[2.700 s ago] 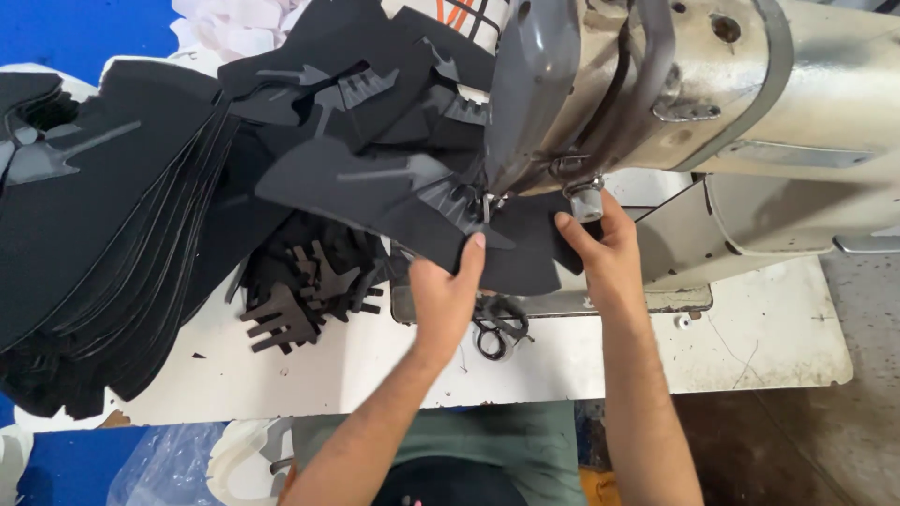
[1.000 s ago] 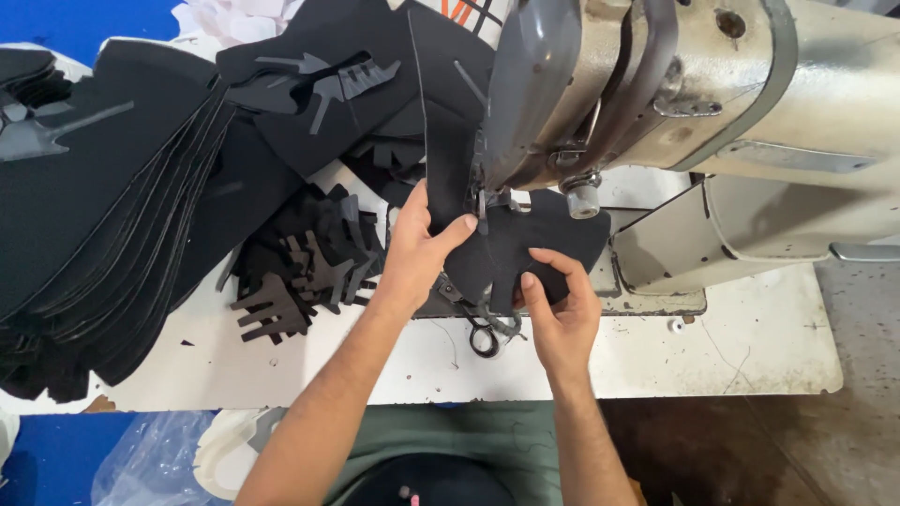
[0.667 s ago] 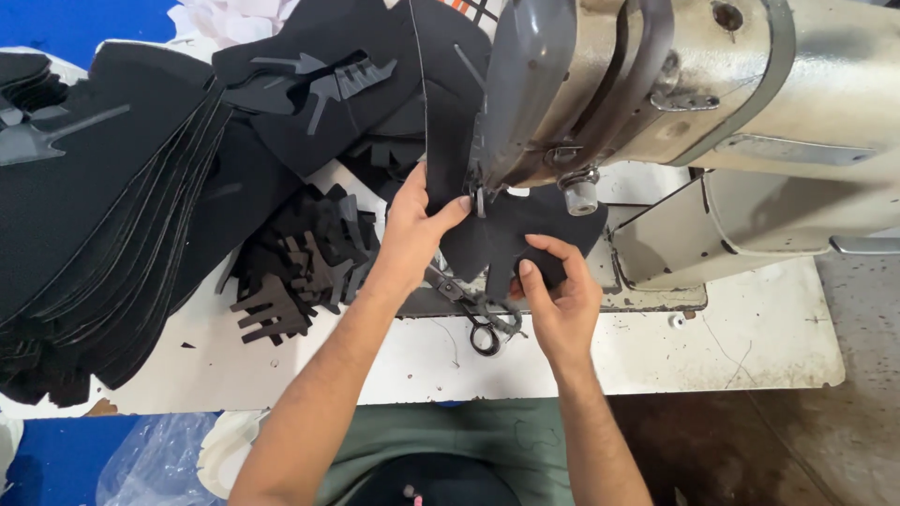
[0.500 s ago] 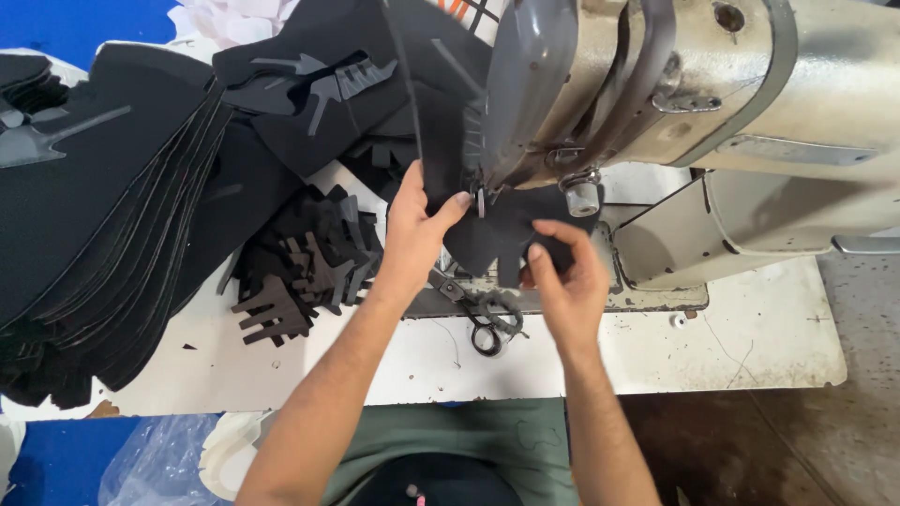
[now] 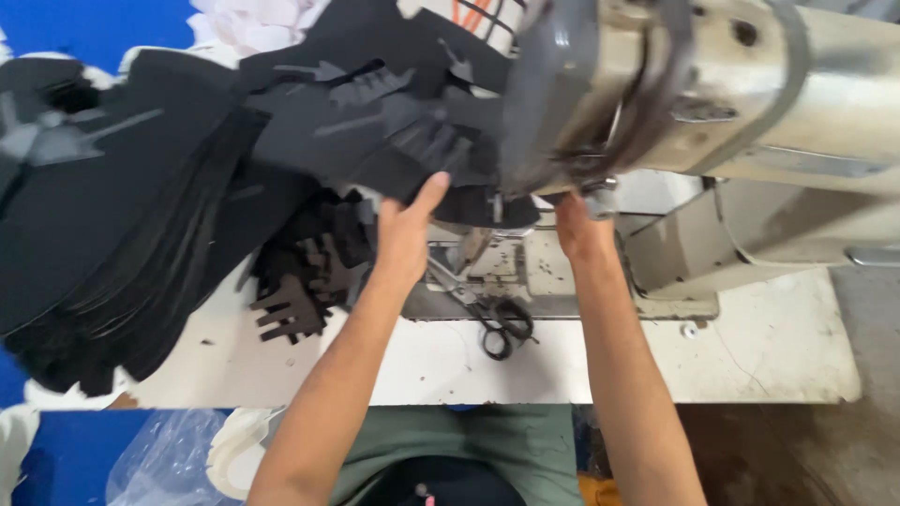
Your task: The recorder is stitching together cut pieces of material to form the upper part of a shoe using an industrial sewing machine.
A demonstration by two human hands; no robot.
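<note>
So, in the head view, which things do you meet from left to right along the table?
Stack of black fabric sheets → pile of small black cut pieces → left hand → scissors → right hand → sewing machine arm.

Possibly clear plastic bag (image 5: 164, 459), bottom left.

black fabric piece (image 5: 469, 201) w/ jagged grey trim, held flat under the sewing machine head (image 5: 562, 94).
</note>
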